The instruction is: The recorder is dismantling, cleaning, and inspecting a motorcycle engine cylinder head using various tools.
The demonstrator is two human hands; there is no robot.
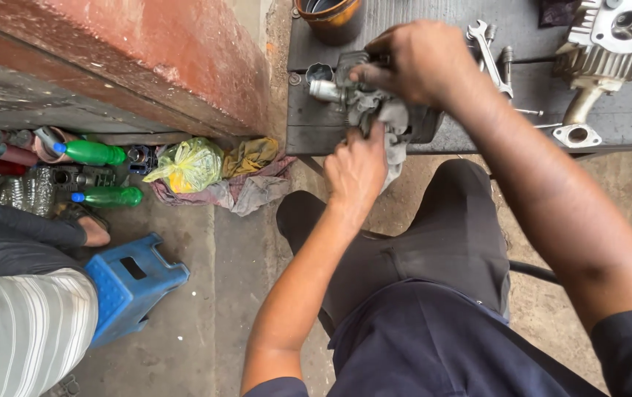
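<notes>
A small grey metal engine part, like a carburettor, rests at the front edge of a dark wooden bench. My right hand grips the part from above. My left hand is closed on a grey rag and presses it against the part's underside. The rag hangs down past the bench edge. My knees in dark trousers are below.
A finned engine cylinder head, a spanner and a brown pot lie on the bench. On the floor left are green bottles, a yellow bag, rags, a blue stool and another person's leg and sandalled foot.
</notes>
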